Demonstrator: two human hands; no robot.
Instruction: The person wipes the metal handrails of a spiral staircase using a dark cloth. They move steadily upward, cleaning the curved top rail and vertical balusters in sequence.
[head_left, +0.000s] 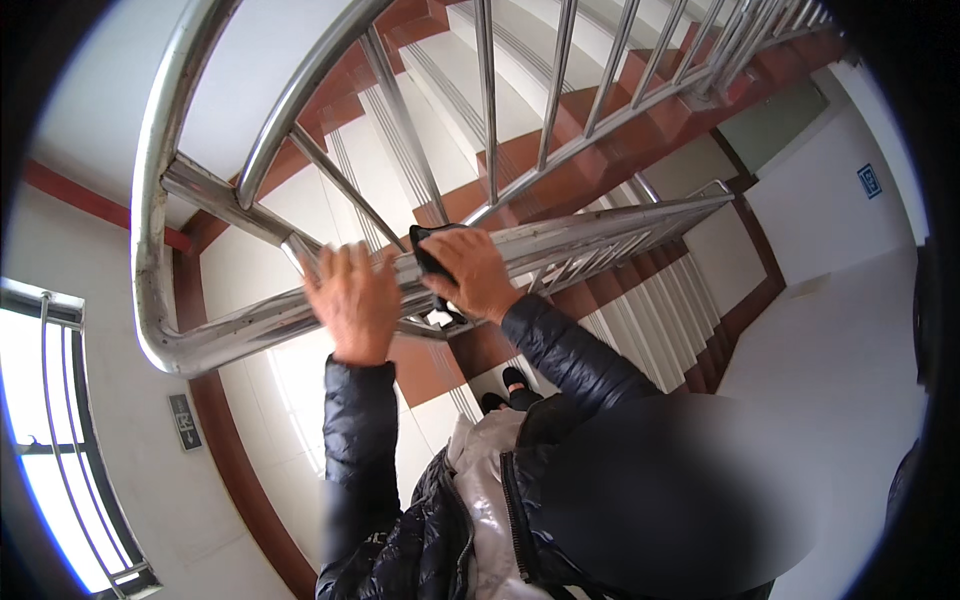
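Note:
My right hand is closed over a black cloth on the stainless steel handrail. Part of the cloth hangs below the rail, and its underside is hidden by the hand. Just to the left, my left hand is at the same rail, slightly blurred, with its fingers apart and nothing seen in it. Whether its palm touches the metal is hidden.
Steel balusters line the rising stair flight. Another flight descends at right. A barred window and an exit sign are on the left wall. My black shoes stand on the tiled floor.

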